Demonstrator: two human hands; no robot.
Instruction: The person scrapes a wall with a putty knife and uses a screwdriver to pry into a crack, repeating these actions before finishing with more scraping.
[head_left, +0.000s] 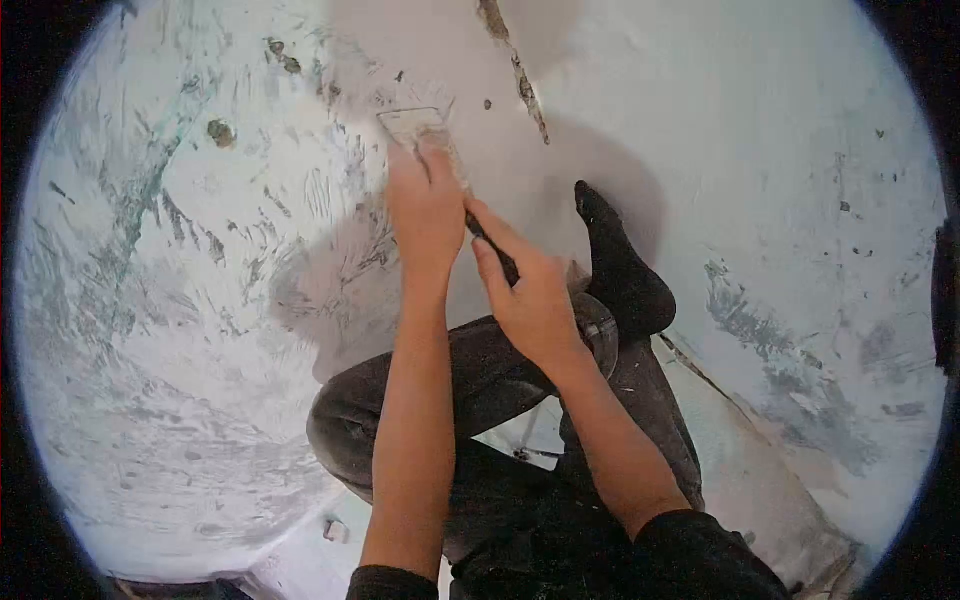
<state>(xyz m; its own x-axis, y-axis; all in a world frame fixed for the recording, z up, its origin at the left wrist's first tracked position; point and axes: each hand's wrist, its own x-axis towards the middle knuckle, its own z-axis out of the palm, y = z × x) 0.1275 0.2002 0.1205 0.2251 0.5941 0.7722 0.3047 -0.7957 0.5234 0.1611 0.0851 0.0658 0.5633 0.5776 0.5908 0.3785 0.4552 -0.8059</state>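
A scraper [412, 120] with a wide flat blade and a dark handle lies against the patchy white wall surface. My right hand [532, 305] is closed around the handle, thumb along its side. My left hand [428, 205] is farther up, its fingers pressed together onto the scraper just behind the blade. The fingertips are slightly blurred, and the left hand hides the middle of the tool. The blade's edge appears to touch the surface.
A long crack [522, 85] runs down the surface right of the blade. Holes [220, 132] and grey scrape marks show at left. My foot in a black sock [625, 270] is near my right hand. At lower right, another crack [715, 385] slants downward.
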